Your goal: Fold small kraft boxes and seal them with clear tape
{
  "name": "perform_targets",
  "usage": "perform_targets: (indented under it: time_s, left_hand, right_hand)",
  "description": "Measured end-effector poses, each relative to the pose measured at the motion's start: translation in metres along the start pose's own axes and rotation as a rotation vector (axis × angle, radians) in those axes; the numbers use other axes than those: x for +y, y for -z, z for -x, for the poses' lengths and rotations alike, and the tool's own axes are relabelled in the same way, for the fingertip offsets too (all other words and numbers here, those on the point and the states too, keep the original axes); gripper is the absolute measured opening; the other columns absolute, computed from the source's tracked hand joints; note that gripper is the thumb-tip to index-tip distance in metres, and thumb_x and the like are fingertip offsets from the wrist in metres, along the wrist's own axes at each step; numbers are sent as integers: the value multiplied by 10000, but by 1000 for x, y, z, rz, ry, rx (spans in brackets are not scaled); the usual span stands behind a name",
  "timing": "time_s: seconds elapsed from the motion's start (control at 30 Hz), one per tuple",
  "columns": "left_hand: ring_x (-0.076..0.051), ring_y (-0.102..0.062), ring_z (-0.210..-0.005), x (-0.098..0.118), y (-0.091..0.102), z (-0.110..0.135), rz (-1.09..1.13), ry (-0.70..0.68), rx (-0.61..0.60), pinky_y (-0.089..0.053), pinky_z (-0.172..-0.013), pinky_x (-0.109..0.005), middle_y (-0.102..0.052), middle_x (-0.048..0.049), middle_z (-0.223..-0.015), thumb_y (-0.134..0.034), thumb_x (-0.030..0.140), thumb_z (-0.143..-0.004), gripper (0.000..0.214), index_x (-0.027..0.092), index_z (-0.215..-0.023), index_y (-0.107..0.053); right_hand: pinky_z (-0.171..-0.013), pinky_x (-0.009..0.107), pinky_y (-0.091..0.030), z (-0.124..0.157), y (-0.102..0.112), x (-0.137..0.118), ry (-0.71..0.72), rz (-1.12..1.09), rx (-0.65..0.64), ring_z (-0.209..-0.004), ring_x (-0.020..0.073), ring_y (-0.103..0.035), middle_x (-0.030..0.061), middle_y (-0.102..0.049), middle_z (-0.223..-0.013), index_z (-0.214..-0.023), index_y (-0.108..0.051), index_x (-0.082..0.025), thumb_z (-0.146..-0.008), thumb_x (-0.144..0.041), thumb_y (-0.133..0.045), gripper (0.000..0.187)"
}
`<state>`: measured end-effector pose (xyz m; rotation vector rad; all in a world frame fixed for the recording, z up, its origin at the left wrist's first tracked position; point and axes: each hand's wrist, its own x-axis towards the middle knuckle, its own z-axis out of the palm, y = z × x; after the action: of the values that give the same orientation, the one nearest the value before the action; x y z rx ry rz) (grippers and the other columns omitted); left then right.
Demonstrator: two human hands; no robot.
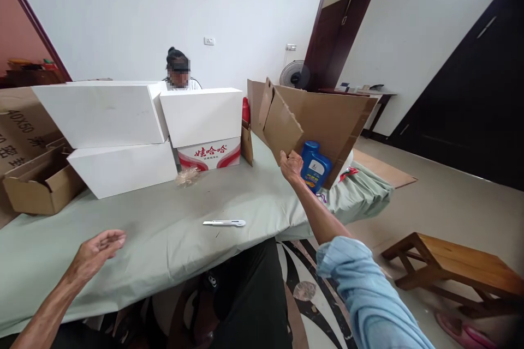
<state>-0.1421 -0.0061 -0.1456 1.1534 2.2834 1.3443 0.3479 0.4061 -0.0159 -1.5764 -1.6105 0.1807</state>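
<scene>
My right hand is closed on the lower corner of a brown cardboard piece with a torn edge, which tilts in front of a larger cardboard sheet. Just right of that hand stands a blue plastic bottle, probably of motor oil. My left hand hovers over the left part of the table, fingers stretched out and holding nothing. A white utility knife lies near the table's front edge, between my two hands.
White boxes and a red-and-white carton are stacked at the back, with crumpled clear plastic before them. An open brown carton sits at left. A person is behind the boxes. A wooden stool stands right.
</scene>
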Motion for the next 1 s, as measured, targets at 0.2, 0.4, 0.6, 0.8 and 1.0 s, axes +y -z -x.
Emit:
perform_targets:
  time_s: [0.2, 0.4, 0.6, 0.8, 1.0]
  left_hand:
    - [-351, -832, -922, -35, -34, 17, 10, 123, -42, -691, -776, -382, -866, -119, -929, -826, 844, -514, 709, 226, -861, -804]
    - [-263, -763, -709, -51, -55, 37, -204, 85, 85, -618, -636, -335, -823, -35, -816, -655, 733, -757, 528, 264, -957, -795]
    - [-245, -750, -738, -55, -61, 40, -304, 4, 110, -615, -680, -326, -814, -32, -869, -613, 695, -811, 465, 280, -918, -792]
    - [-227, -737, -728, -58, -61, 42, -344, -42, 113, -612, -662, -304, -806, -37, -890, -621, 661, -849, 408, 289, -891, -786]
    - [-216, -739, -753, -60, -63, 44, -353, -105, 126, -605, -657, -282, -796, -34, -910, -627, 632, -893, 376, 289, -917, -779]
  right_hand:
    - [-939, 342, -481, -17, -71, 7, -62, 107, -183, -1090, 300, -699, 194, -778, -1159, -1238, -780, -139, -1040, -253, -514, 350]
    - [-916, 301, -462, -29, -117, -4, -19, 150, -291, -1125, 267, -689, 132, -777, -1180, -1287, -769, -204, -1068, -267, -494, 357]
    - [-932, 319, -481, -38, -145, -6, 15, 173, -330, -1131, 271, -678, 117, -771, -1181, -1298, -756, -228, -1059, -247, -489, 359]
    - [-970, 340, -496, -47, -163, -6, 40, 174, -329, -1147, 277, -669, 125, -754, -1235, -1298, -744, -207, -1055, -230, -454, 379]
    - [-982, 330, -499, -54, -175, -8, 56, 176, -321, -1164, 272, -676, 119, -758, -1266, -1328, -740, -215, -1041, -233, -466, 398]
